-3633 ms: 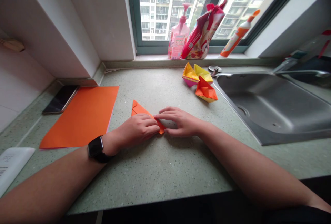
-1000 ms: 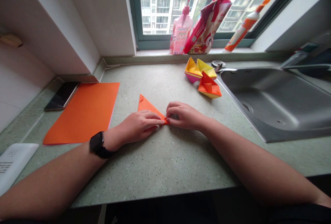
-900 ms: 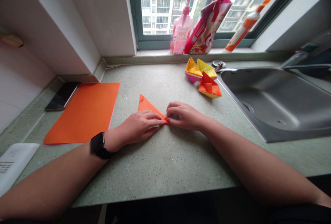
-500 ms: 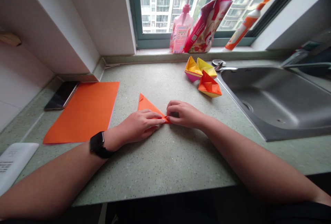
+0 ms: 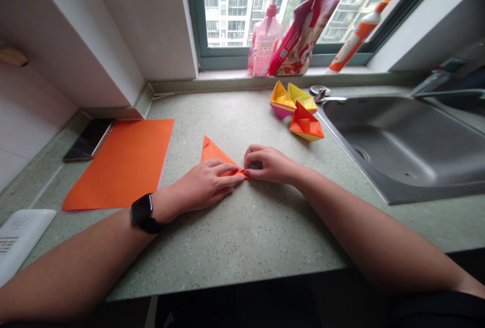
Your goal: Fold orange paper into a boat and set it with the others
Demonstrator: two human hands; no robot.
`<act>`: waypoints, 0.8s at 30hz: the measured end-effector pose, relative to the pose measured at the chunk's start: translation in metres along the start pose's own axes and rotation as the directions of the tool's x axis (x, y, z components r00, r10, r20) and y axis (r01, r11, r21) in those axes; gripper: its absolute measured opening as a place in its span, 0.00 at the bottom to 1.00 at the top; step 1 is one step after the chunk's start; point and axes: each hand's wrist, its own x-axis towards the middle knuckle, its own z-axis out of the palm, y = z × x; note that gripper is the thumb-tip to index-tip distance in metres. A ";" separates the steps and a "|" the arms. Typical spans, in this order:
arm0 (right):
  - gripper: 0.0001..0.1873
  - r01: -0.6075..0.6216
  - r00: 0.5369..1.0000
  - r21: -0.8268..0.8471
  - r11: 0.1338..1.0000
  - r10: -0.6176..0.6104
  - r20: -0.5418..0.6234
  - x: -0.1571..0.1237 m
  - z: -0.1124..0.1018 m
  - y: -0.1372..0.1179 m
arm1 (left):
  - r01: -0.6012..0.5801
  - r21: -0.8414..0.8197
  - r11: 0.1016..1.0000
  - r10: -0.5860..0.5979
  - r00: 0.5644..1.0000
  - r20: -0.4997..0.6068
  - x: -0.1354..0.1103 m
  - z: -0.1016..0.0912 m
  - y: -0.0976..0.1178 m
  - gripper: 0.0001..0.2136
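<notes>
A folded piece of orange paper (image 5: 212, 151), triangular in outline, lies on the counter. My left hand (image 5: 206, 182) rests over its lower part, fingers stretched out and pressing it down near the right corner. Pinched between the thumb and forefinger of my right hand (image 5: 270, 165) is that right corner. Part of the paper's lower edge is hidden under the left hand. A black watch (image 5: 142, 210) is on my left wrist.
Orange sheets (image 5: 127, 166) lie at left, beside a phone (image 5: 89, 139) and a white object (image 5: 22, 239). Folded paper boats (image 5: 306, 122) stand near the steel sink (image 5: 413, 146). A pink pump bottle (image 5: 264, 45), red bag (image 5: 306, 35) and orange-white bottle (image 5: 354, 40) line the sill.
My left fingertips have slid slightly right along the paper toward its pinched corner. The right hand keeps its pinch, and the view has shifted very slightly.
</notes>
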 end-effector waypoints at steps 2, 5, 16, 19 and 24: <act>0.03 -0.001 1.000 0.001 1.000 0.001 -0.001 0.000 0.000 0.000 | -0.001 0.041 0.999 0.000 1.000 0.023 -0.001 0.001 0.001 0.18; 0.03 0.000 1.000 -0.002 1.000 0.000 -0.001 0.001 0.000 0.000 | 0.013 0.073 0.997 -0.017 0.998 0.054 -0.001 0.002 0.003 0.19; 0.03 -0.020 1.000 -0.027 0.999 0.020 0.007 0.001 0.000 -0.002 | 0.044 0.102 0.994 -0.053 0.994 0.096 -0.002 0.008 0.007 0.24; 0.03 -0.024 1.000 -0.021 0.999 0.024 0.014 0.002 0.000 -0.003 | 0.054 0.098 0.994 -0.066 0.991 0.116 -0.002 0.007 0.007 0.24; 0.03 -0.029 0.999 -0.016 0.999 0.030 0.017 0.003 -0.001 -0.003 | 0.057 0.100 0.993 -0.070 0.989 0.129 -0.002 0.006 0.008 0.24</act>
